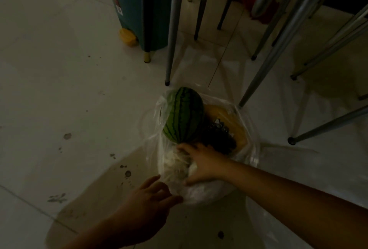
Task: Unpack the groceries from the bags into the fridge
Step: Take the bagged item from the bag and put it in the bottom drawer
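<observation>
A clear plastic bag (247,149) stands open on the tiled floor. Inside it are a striped green watermelon (183,115), a yellow-orange melon (235,123) behind dark grapes (219,139), and a pale white vegetable (175,163) at the near side. My right hand (201,163) reaches into the bag and is closed around the white vegetable. My left hand (147,203) sits at the bag's near rim, fingers pinching the plastic. The fridge is out of view.
Several grey metal chair and table legs (173,29) stand just beyond the bag. A teal bin (139,9) with a yellow wheel is at the back left. The floor (59,89) is dim, with scattered dirt spots.
</observation>
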